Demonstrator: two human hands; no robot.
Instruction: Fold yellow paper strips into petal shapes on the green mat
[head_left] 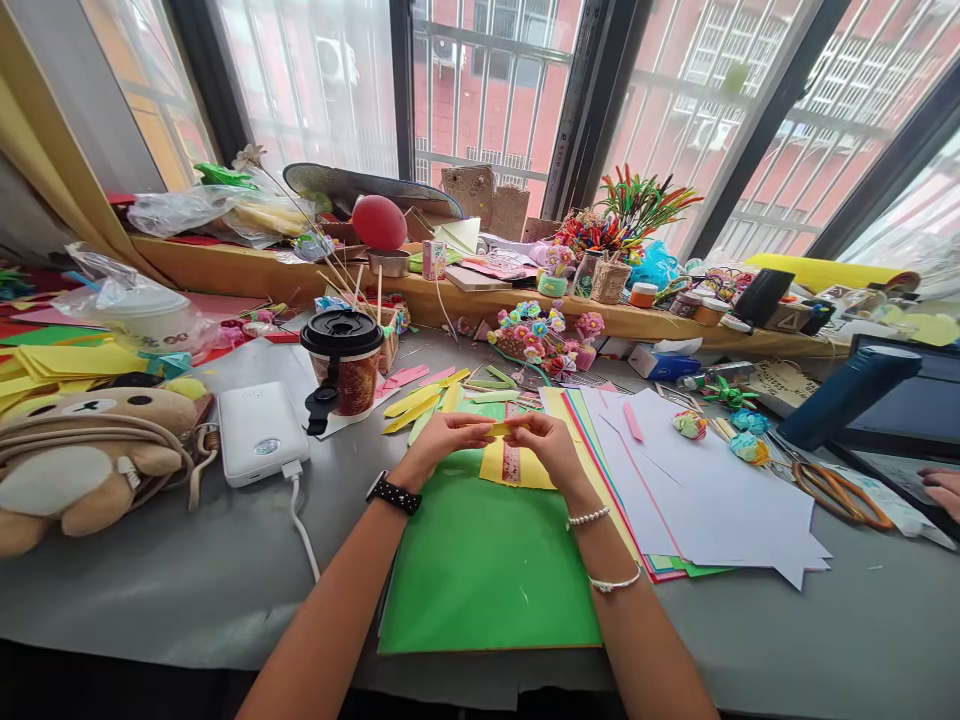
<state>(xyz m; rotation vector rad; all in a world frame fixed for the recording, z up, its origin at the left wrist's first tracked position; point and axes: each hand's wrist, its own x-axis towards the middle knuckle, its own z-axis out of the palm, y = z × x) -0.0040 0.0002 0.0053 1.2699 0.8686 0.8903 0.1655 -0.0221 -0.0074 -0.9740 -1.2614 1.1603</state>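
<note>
My left hand (444, 440) and my right hand (545, 443) meet over the grey table, fingers pinched together on a small yellow paper strip (501, 429) held between them. Below the hands lies a yellow sheet with a patterned band (516, 468), resting on a large green sheet (484, 560). Several loose yellow, pink and green paper strips (427, 398) lie just beyond my fingers. A black watch is on my left wrist and bead bracelets on my right.
A lidded coffee cup (343, 362) and a white power bank (257, 432) with cable stand to the left, beside a plush bear bag (90, 450). Stacked white and coloured sheets (697, 490), scissors (840, 492) and a dark bottle (847, 395) lie right. Another person's fingers (943, 490) show at far right.
</note>
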